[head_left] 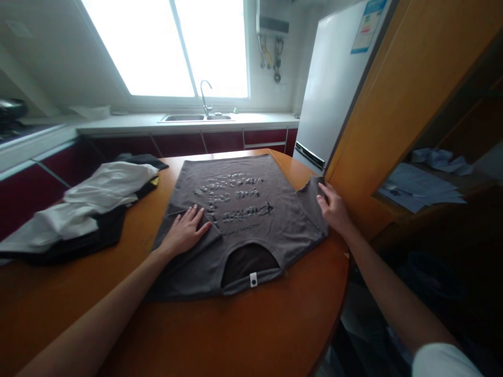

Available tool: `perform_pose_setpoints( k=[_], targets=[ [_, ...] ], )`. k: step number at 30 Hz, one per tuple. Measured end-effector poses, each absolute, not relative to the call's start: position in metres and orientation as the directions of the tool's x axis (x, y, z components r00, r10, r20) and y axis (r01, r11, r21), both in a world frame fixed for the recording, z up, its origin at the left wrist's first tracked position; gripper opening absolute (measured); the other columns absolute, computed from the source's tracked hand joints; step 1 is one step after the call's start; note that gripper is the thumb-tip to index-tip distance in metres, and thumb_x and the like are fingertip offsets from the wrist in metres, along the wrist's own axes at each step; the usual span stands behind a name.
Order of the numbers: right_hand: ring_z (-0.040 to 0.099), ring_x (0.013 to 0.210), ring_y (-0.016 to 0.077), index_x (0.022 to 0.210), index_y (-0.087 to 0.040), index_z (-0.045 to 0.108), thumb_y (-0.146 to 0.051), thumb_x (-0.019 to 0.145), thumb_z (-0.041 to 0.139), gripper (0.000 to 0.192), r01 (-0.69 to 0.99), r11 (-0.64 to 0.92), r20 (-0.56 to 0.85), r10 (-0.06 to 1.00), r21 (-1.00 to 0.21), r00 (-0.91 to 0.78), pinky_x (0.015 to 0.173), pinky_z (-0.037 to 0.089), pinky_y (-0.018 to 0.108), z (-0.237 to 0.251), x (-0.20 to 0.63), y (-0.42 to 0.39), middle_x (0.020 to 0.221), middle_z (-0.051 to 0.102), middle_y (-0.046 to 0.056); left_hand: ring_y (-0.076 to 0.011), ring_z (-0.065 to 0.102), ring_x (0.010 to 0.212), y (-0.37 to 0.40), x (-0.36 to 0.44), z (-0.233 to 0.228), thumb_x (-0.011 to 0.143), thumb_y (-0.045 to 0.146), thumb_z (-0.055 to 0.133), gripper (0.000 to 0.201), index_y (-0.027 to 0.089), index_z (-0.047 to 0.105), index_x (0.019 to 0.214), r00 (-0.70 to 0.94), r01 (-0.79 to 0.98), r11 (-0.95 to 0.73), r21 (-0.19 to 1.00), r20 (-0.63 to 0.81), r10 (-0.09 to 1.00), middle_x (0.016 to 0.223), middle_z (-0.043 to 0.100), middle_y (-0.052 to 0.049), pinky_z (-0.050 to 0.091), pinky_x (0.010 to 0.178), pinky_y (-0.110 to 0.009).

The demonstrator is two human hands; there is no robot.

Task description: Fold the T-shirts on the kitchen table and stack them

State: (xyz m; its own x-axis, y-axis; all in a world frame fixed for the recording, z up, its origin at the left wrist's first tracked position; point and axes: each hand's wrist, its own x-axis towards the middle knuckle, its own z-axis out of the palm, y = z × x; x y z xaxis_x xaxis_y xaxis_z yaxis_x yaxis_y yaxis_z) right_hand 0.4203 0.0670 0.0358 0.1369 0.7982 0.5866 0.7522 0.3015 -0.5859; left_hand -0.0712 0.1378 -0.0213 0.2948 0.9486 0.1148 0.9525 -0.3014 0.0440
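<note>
Head view. Grey cotton T-shirt with pale printed lettering [239, 209]: centre of frame, spread flat on the rounded orange wooden table [243, 330], collar nearest the camera. Left hand [184, 230]: lower centre-left, palm down, fingers spread flat, grasping nothing, pressing the shirt's left side, apparently to keep it flat. Right hand [334, 209]: right of centre, fingers curled loosely on the right sleeve's edge, seemingly to fold it. Pile of white and black garments [78, 214]: left edge. Steel sink under the window [196, 117]: upper centre. White refrigerator [334, 78]: upper right.
</note>
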Motion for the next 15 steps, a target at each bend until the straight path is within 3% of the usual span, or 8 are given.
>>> perform_pose_setpoints(
  k=[5, 8, 10, 12, 15],
  targets=[
    [0.031, 0.150, 0.0260, 0.151, -0.022, 0.048, -0.030, 0.096, 0.049, 0.055, 0.737, 0.471, 0.471, 0.850, -0.484, -0.234, 0.125, 0.025, 0.046, 0.037, 0.352, 0.047, 0.160, 0.040, 0.007, -0.0306, 0.020, 0.154, 0.137, -0.071, -0.021, 0.099, 0.060, 0.026, 0.077, 0.012, 0.030, 0.159, 0.302, 0.950, -0.309, 0.047, 0.117, 0.946, 0.166, 0.021, -0.014, 0.021, 0.121, -0.056],
    [0.028, 0.151, 0.0298, 0.140, -0.027, 0.060, -0.032, 0.094, 0.059, 0.047, 0.666, 0.559, 0.263, 0.826, -0.494, -0.499, 0.123, 0.025, 0.055, 0.023, 0.332, 0.046, 0.158, 0.043, 0.006, -0.0303, 0.019, 0.154, 0.137, -0.072, -0.021, 0.099, 0.060, 0.024, 0.076, 0.013, 0.031, 0.159, 0.304, 0.949, -0.311, 0.041, 0.120, 0.945, 0.166, 0.021, -0.014, 0.020, 0.121, -0.055],
    [0.034, 0.148, 0.0291, 0.132, -0.029, 0.067, -0.036, 0.095, 0.060, 0.038, 0.598, 0.584, 0.195, 0.785, -0.549, -0.588, 0.121, 0.029, 0.053, 0.023, 0.331, 0.056, 0.154, 0.048, 0.005, -0.0303, 0.018, 0.154, 0.137, -0.072, -0.020, 0.099, 0.060, 0.023, 0.077, 0.012, 0.031, 0.158, 0.306, 0.949, -0.312, 0.037, 0.118, 0.945, 0.166, 0.020, -0.014, 0.019, 0.121, -0.055],
    [0.044, 0.143, 0.0253, 0.127, -0.028, 0.069, -0.036, 0.097, 0.056, 0.034, 0.550, 0.577, 0.264, 0.795, -0.604, -0.545, 0.119, 0.034, 0.046, 0.032, 0.337, 0.079, 0.149, 0.055, 0.005, -0.0304, 0.018, 0.154, 0.136, -0.072, -0.020, 0.099, 0.060, 0.023, 0.077, 0.011, 0.031, 0.158, 0.305, 0.950, -0.310, 0.036, 0.111, 0.946, 0.166, 0.020, -0.015, 0.019, 0.121, -0.055],
    [0.056, 0.132, 0.0232, 0.121, -0.023, 0.073, -0.031, 0.097, 0.054, 0.031, 0.544, 0.506, 0.410, 0.862, -0.669, -0.298, 0.117, 0.039, 0.041, 0.049, 0.357, 0.131, 0.138, 0.064, 0.006, -0.0300, 0.017, 0.154, 0.136, -0.071, -0.021, 0.099, 0.060, 0.023, 0.078, 0.011, 0.030, 0.159, 0.305, 0.950, -0.310, 0.035, 0.101, 0.947, 0.167, 0.019, -0.014, 0.018, 0.122, -0.055]
  ],
)
